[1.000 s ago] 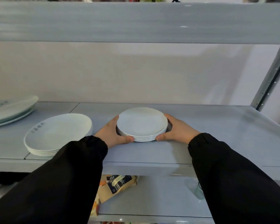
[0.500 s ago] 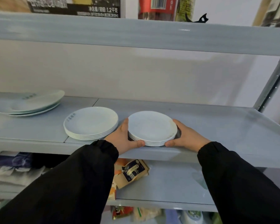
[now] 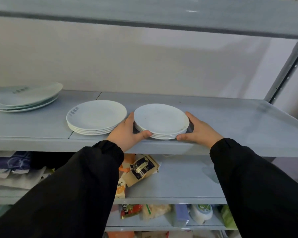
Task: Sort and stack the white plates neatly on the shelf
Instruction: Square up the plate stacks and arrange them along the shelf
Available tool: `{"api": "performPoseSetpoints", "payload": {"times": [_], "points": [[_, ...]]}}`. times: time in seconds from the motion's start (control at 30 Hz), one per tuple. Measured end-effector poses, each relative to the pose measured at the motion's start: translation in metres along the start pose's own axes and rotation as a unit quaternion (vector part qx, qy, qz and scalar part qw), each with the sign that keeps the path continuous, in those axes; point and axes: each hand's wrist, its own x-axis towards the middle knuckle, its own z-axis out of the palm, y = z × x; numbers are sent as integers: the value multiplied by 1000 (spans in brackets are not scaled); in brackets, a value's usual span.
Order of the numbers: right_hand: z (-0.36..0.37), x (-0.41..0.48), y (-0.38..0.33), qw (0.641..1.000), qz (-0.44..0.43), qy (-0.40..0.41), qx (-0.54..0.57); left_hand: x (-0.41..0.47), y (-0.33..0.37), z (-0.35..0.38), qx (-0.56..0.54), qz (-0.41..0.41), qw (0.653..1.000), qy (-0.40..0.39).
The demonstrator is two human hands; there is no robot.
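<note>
A small stack of white plates point(image 3: 161, 120) sits near the front edge of the grey shelf point(image 3: 230, 121). My left hand point(image 3: 127, 133) cups its left side, thumb curled round the front rim. My right hand point(image 3: 199, 130) cups the right side the same way. Just left of it stands a stack of larger white plates point(image 3: 95, 116) with grey lettering on the rim, almost touching my left hand. Further left, at the back, lies an uneven pile of big plates point(image 3: 27, 98), the top one tilted.
The shelf board above point(image 3: 144, 12) hangs low over the plates. A metal upright point(image 3: 286, 71) bounds the shelf on the right. Bare shelf surface stretches right of my right hand. Lower shelves hold snack packets point(image 3: 138, 170) and bags.
The small stack, held by both hands, now stands closer to the larger lettered stack. The camera has pulled back and turned left, bringing the lower shelves into view.
</note>
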Motion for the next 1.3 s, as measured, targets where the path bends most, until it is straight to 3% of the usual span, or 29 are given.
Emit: {"api": "performPoseSetpoints", "payload": {"times": [1.3], "points": [[-5,-4,4,999,-9,25,21,8,-1,5,122,4,992,-27]]}}
